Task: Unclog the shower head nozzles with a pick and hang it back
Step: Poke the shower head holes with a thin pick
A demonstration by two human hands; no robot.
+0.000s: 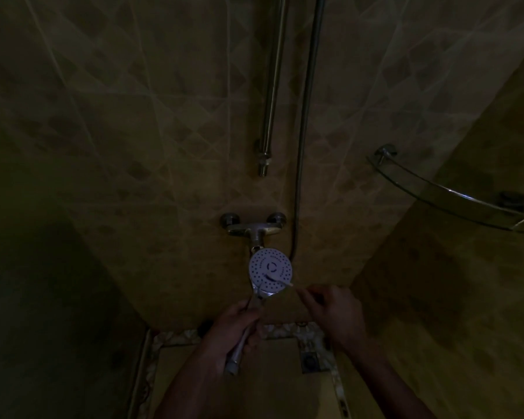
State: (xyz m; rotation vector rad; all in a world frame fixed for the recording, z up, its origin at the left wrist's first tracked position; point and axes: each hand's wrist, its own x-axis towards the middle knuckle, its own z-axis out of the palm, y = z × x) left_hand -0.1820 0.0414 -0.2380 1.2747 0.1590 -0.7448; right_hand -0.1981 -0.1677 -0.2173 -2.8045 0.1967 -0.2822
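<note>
The round white shower head (pixel 270 270) faces me, its dotted nozzle plate lit against the dark tiled wall. My left hand (pixel 236 325) is wrapped around its handle (pixel 239 349) below the plate. My right hand (pixel 333 309) pinches a thin pale pick (pixel 280 281) whose tip rests on the lower right part of the nozzle plate. The hose (pixel 304 131) rises from behind the head up the wall.
A chrome mixer tap (pixel 253 226) sits on the wall just above the head. A vertical slide rail (pixel 271 86) ends above it. A glass corner shelf (pixel 448 192) projects at the right. A floor drain (pixel 310 361) lies below my hands.
</note>
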